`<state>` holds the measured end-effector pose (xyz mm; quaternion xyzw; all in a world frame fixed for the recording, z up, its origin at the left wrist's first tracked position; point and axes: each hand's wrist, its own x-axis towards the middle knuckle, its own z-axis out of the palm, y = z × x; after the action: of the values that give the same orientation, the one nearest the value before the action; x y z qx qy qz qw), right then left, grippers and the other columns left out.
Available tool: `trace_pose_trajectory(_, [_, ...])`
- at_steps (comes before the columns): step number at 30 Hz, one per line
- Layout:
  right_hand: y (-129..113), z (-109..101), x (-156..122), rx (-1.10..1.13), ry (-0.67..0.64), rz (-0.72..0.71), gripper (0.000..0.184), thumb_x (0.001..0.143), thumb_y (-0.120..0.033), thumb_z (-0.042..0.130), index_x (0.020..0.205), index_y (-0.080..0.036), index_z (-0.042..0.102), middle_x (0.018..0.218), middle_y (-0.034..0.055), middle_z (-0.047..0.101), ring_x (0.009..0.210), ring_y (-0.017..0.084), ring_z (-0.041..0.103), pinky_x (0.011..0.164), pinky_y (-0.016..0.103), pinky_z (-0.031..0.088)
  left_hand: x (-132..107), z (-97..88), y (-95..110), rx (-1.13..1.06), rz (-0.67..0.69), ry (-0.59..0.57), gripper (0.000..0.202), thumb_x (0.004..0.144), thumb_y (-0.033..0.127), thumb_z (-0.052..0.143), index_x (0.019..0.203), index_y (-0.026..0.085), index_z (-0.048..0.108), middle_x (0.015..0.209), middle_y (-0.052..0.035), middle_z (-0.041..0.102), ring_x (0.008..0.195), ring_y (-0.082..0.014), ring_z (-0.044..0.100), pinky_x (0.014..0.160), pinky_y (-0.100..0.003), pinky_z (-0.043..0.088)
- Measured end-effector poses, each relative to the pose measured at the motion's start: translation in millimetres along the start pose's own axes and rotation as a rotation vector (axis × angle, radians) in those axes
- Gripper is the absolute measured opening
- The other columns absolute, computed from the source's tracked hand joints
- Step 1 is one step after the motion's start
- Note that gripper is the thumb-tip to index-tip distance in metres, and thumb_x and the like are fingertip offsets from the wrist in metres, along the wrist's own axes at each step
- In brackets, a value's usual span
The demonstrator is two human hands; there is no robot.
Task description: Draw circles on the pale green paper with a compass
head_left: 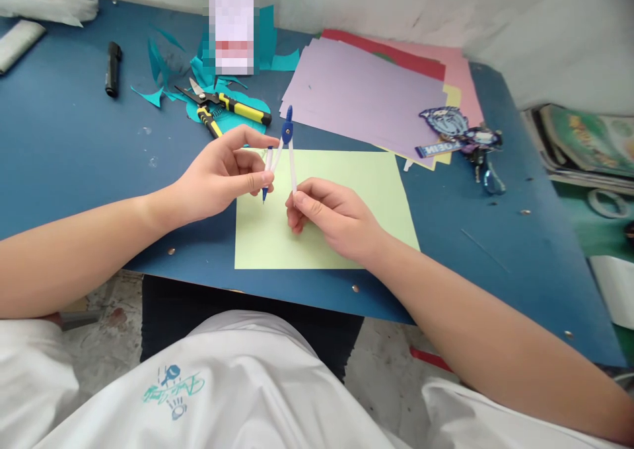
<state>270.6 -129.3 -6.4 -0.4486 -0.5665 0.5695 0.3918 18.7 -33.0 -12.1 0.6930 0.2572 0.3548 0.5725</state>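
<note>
A blue and white drawing compass (287, 132) is held up over a sheet of light green paper (341, 168), its two legs spread slightly apart. My left hand (230, 168) is closed on the leg with the blue-tipped pencil or lead holder, whose point is downward. With thumb and fingertips, my right hand (331, 214) pinches the lower end of the other white leg; that leg's tip is hidden by the fingers. The green sheet lies flat near the table's front edge, and my right wrist crosses over it.
Behind my left hand are yellow and black scissors (242, 109) on teal paper scraps (156, 66), and a black marker (113, 69). Stacked purple paper (361, 92), with red, pink and yellow sheets, lies behind the green one. A keychain bundle (465, 135) rests on its right corner.
</note>
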Motion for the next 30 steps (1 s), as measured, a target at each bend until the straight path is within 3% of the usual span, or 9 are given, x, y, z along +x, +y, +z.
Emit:
trace_pose_trajectory(8, [0.3, -0.4, -0.1, 0.016, 0.021, -0.009, 0.067, 0.095, -0.090, 0.093, 0.096, -0.025, 0.078, 0.081, 0.0029, 0.078, 0.073, 0.018, 0.072, 0.072, 0.035, 0.066, 3.1, -8.1, 1.3, 0.069, 0.030, 0.104, 0.066, 0.096, 0.055, 0.101, 0.148, 0.026, 0.074, 0.085, 0.0013, 0.075, 0.091, -0.0230, 0.084, 0.081, -0.035, 0.070])
trace_pose_trajectory(14, [3.4, -4.2, 0.9, -0.016, 0.031, -0.023, 0.066, 0.097, -0.090, 0.090, 0.100, -0.026, 0.077, 0.083, 0.0031, 0.077, 0.074, 0.020, 0.071, 0.072, 0.037, 0.067, 2.7, -12.2, 0.6, 0.156, 0.066, 0.062, 0.064, 0.099, 0.063, 0.100, 0.149, 0.030, 0.076, 0.085, -0.0004, 0.074, 0.084, -0.0235, 0.080, 0.076, -0.037, 0.066])
trace_pose_trajectory(17, [-0.6, -7.2, 3.5, -0.044, 0.058, -0.098, 0.063, 0.098, -0.087, 0.092, 0.105, -0.027, 0.077, 0.089, 0.0031, 0.078, 0.077, 0.019, 0.071, 0.074, 0.037, 0.067, 2.6, -13.0, -2.3, 0.207, 0.124, 0.013, 0.065, 0.099, 0.070, 0.098, 0.149, 0.035, 0.077, 0.083, -0.0005, 0.073, 0.076, -0.0215, 0.073, 0.070, -0.037, 0.060])
trace_pose_trajectory(23, [-18.2, -8.4, 17.1, -0.098, 0.157, -0.273, 0.068, 0.096, -0.092, 0.090, 0.122, -0.030, 0.077, 0.093, 0.0018, 0.074, 0.079, 0.020, 0.067, 0.074, 0.039, 0.063, 6.0, -14.2, -9.6, 0.231, 0.209, -0.116, 0.065, 0.102, 0.074, 0.093, 0.147, 0.029, 0.084, 0.087, -0.0039, 0.076, 0.076, -0.0199, 0.073, 0.071, -0.034, 0.061])
trace_pose_trajectory(30, [-61.5, -19.0, 53.8, -0.317, 0.108, -0.344, 0.060, 0.102, -0.088, 0.086, 0.102, -0.029, 0.076, 0.085, 0.0028, 0.069, 0.081, 0.022, 0.066, 0.071, 0.038, 0.057, 8.1, -24.5, -13.1, 0.274, 0.217, -0.035, 0.075, 0.101, 0.074, 0.092, 0.162, 0.033, 0.076, 0.094, -0.0040, 0.081, 0.082, -0.0223, 0.077, 0.079, -0.036, 0.065])
